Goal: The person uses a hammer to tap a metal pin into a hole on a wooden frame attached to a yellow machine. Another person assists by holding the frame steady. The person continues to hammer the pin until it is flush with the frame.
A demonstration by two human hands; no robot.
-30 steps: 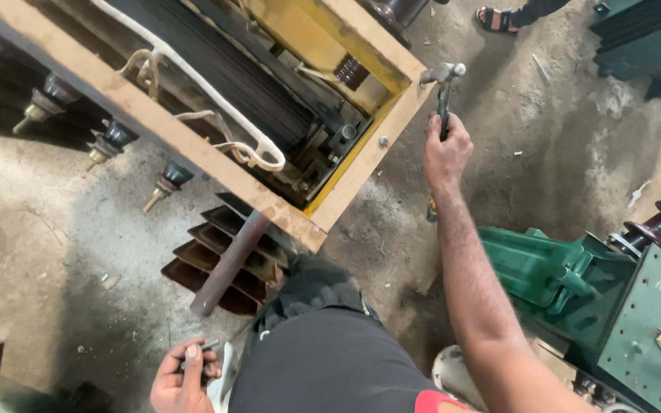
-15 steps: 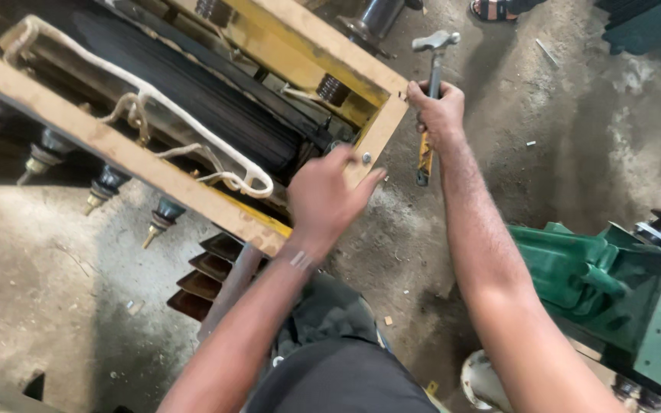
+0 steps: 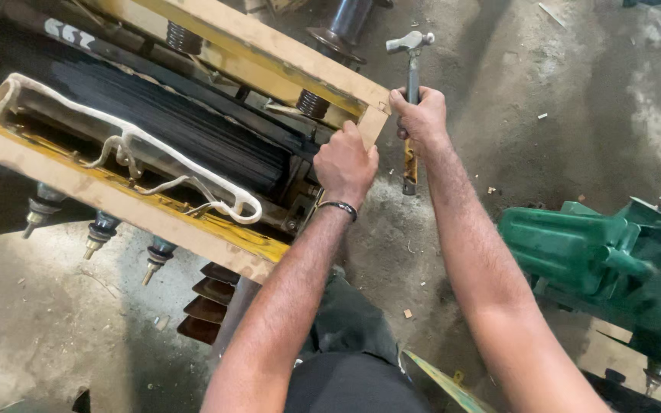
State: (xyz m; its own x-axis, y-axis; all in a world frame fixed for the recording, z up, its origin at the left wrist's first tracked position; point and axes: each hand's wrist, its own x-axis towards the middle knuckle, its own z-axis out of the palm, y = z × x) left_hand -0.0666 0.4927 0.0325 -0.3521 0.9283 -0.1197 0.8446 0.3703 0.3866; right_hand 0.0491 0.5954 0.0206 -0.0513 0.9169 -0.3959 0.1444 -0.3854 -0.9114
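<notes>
My right hand (image 3: 420, 116) is wrapped tight round the hammer (image 3: 410, 92) handle, head up, just beside the frame (image 3: 269, 47) corner. My left hand (image 3: 344, 164) presses, fingers curled, against the frame's end by the dark core (image 3: 170, 122) (white tape (image 3: 128, 141) loops across it). A green machine (image 3: 583, 248) sits on the floor (image 3: 560, 99).
</notes>
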